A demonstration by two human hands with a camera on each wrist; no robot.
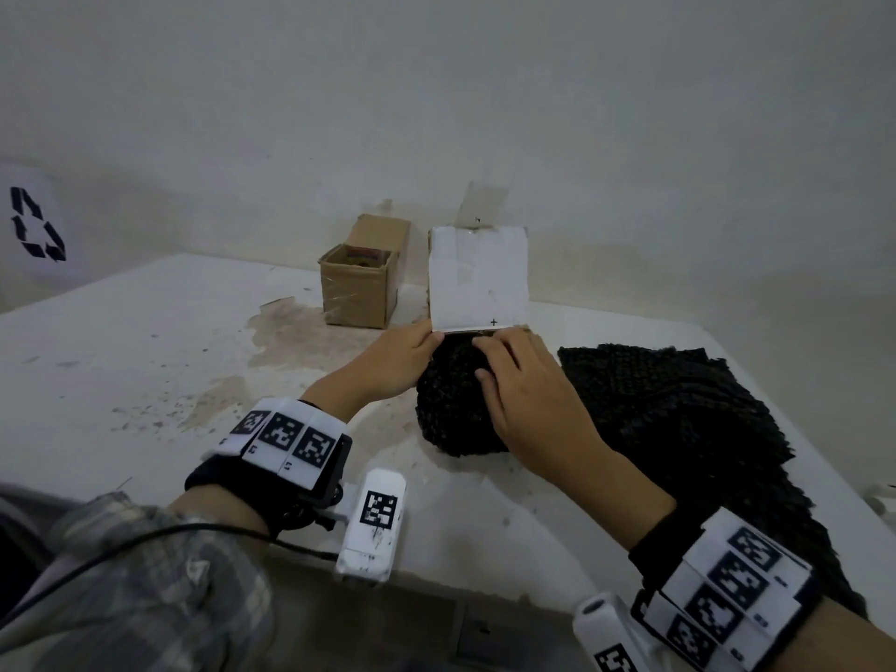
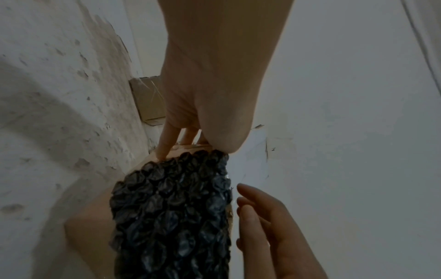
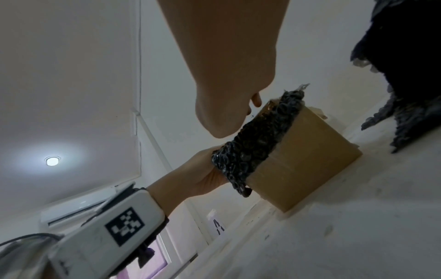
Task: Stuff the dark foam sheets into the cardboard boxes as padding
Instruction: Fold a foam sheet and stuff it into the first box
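Observation:
A cardboard box (image 3: 305, 156) lies on the white table with its opening toward me and its white flap (image 1: 477, 278) raised. A bundled dark foam sheet (image 1: 451, 409) bulges out of the opening. My left hand (image 1: 397, 361) grips the box's left side, thumb at the flap's edge and palm against the foam (image 3: 257, 143). My right hand (image 1: 523, 380) rests on top of the bundle, its fingers pressing the foam at the mouth of the box. In the left wrist view the right hand's fingers (image 2: 262, 226) lie straight beside the foam (image 2: 171, 217).
A stack of dark foam sheets (image 1: 679, 419) lies on the table to the right, reaching the front edge. A second, smaller open cardboard box (image 1: 361, 283) stands at the back by the wall. The stained table (image 1: 145, 356) stretches off to the left.

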